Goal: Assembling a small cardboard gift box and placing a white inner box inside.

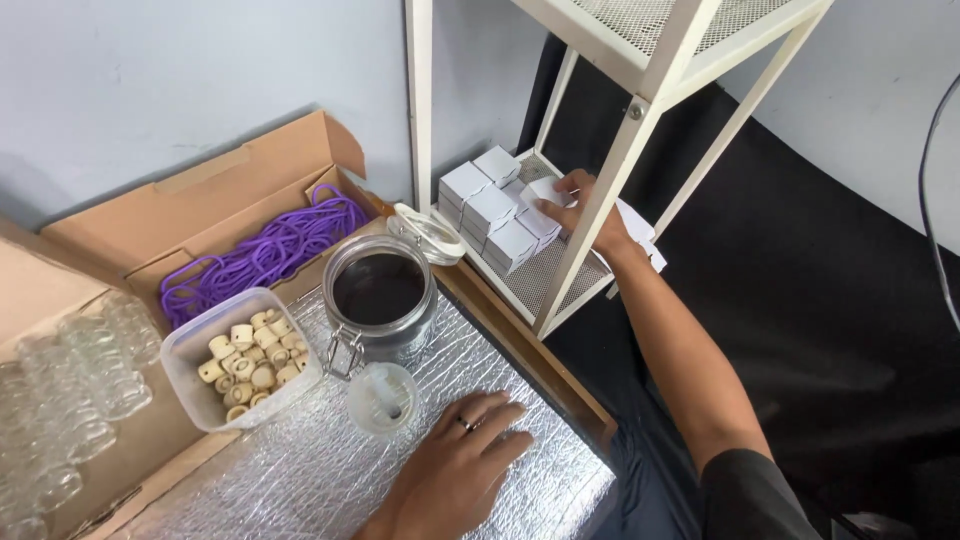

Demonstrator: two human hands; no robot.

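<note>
Right hand (585, 212): a white box (546, 190) is gripped by the fingers on the shelf (545, 280), at 1 o'clock.
Left hand (465, 450): laid flat, fingers open, on the bench (300, 470).
Cup (381, 397): just at 10 o'clock of the left hand.
Jar (380, 295): open, behind the cup.

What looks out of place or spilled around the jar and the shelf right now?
Nothing spilled. The clip-top jar stands open, lid hanging back. The white boxes on the shelf sit unevenly where the right hand touches them. The left hand lies flat on the foil mat.
</note>
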